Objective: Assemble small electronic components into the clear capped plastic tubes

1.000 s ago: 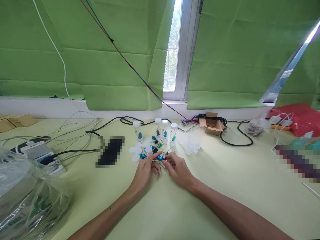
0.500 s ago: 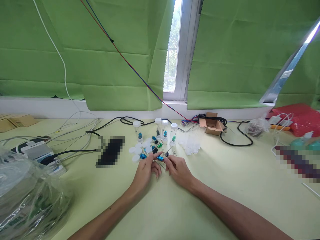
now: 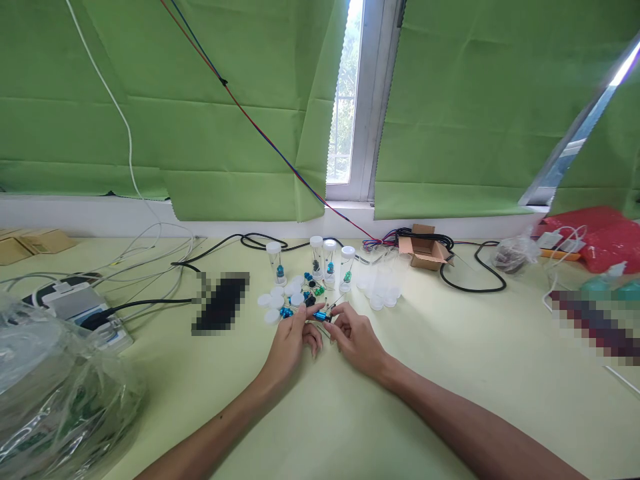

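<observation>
Tabletop [image 3: 450, 347]: left hand [image 3: 293, 335] grips blue part [image 3: 321, 316]; right hand [image 3: 361, 339] has raised index, grip unclear.

Glossy blue part [image 3: 321, 316], smooth plastic tubes [image 3: 347, 272], matt cardboard box [image 3: 427, 261]

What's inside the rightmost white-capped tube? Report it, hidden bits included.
The clear tube holds a small green part, visible through its wall, low inside. The white cap covers the mouth, so the space within the cap cannot be seen.
</observation>
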`<action>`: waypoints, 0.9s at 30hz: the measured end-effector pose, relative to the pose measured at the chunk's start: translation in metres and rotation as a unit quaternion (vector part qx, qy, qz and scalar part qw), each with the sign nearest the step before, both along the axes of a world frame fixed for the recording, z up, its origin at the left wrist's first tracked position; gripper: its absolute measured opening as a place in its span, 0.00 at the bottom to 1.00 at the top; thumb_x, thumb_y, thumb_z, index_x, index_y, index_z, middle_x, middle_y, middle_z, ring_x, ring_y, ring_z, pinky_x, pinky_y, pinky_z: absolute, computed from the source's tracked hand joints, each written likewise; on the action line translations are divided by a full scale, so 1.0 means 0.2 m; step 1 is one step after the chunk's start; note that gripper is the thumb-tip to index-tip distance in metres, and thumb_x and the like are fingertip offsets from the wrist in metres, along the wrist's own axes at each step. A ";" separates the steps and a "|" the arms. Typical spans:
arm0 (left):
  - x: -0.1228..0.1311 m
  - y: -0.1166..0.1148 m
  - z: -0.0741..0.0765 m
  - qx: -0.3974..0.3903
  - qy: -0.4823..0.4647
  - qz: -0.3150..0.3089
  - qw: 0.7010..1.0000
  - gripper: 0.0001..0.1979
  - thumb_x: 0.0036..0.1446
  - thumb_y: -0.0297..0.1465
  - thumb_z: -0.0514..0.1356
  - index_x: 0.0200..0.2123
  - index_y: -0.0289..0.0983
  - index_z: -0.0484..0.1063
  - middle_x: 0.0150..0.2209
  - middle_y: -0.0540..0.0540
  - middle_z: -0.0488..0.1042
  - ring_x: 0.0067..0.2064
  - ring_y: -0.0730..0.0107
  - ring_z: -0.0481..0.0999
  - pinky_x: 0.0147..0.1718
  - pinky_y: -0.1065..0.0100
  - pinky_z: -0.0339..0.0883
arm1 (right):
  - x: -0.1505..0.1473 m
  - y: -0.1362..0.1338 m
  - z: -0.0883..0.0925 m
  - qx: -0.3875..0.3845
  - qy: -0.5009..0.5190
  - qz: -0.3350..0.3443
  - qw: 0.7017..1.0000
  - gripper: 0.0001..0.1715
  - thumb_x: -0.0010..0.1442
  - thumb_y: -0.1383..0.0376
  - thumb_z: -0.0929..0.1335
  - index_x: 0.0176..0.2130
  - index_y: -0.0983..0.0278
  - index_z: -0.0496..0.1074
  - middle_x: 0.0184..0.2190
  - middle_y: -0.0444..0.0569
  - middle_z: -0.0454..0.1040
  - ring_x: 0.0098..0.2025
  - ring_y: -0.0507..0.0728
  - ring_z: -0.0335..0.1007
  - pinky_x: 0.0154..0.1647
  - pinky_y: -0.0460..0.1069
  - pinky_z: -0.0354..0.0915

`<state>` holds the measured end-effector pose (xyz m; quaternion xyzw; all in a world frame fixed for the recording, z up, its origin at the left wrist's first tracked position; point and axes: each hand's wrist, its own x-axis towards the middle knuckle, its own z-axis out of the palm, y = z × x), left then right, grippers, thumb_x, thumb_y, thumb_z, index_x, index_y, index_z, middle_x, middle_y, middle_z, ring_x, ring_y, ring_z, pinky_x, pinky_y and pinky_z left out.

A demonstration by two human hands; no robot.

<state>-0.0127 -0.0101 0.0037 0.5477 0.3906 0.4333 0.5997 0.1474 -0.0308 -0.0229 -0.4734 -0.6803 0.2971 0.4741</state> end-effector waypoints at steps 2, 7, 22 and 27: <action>0.00 0.00 0.00 0.005 0.002 -0.004 1.000 0.37 0.61 0.51 0.52 0.57 0.24 0.69 0.19 0.46 0.71 0.22 0.68 0.69 0.22 0.68 0.64 | 0.00 0.00 0.00 -0.003 -0.003 -0.001 1.000 0.07 0.65 0.60 0.64 0.41 0.62 0.64 0.22 0.41 0.70 0.24 0.52 0.64 0.26 0.46 0.58; 0.00 0.00 -0.01 0.008 0.011 -0.007 1.000 0.37 0.61 0.51 0.51 0.57 0.23 0.69 0.19 0.46 0.70 0.22 0.68 0.69 0.21 0.68 0.64 | 0.00 0.01 0.00 -0.001 -0.003 -0.006 1.000 0.11 0.67 0.58 0.62 0.37 0.62 0.66 0.22 0.42 0.70 0.24 0.51 0.64 0.26 0.45 0.59; 0.00 0.00 -0.01 0.000 -0.001 0.000 1.000 0.38 0.59 0.53 0.53 0.57 0.24 0.69 0.18 0.47 0.70 0.21 0.67 0.69 0.21 0.67 0.63 | -0.01 0.00 0.01 0.000 0.005 -0.009 1.000 0.11 0.64 0.58 0.66 0.43 0.62 0.66 0.22 0.41 0.70 0.23 0.51 0.65 0.24 0.45 0.59; 0.00 0.00 0.00 -0.001 -0.003 0.001 1.000 0.37 0.59 0.52 0.53 0.56 0.24 0.70 0.18 0.47 0.70 0.21 0.68 0.69 0.21 0.67 0.63 | 0.00 0.00 0.00 0.004 0.012 -0.005 1.000 0.09 0.63 0.59 0.66 0.41 0.61 0.65 0.22 0.41 0.69 0.23 0.52 0.65 0.24 0.45 0.59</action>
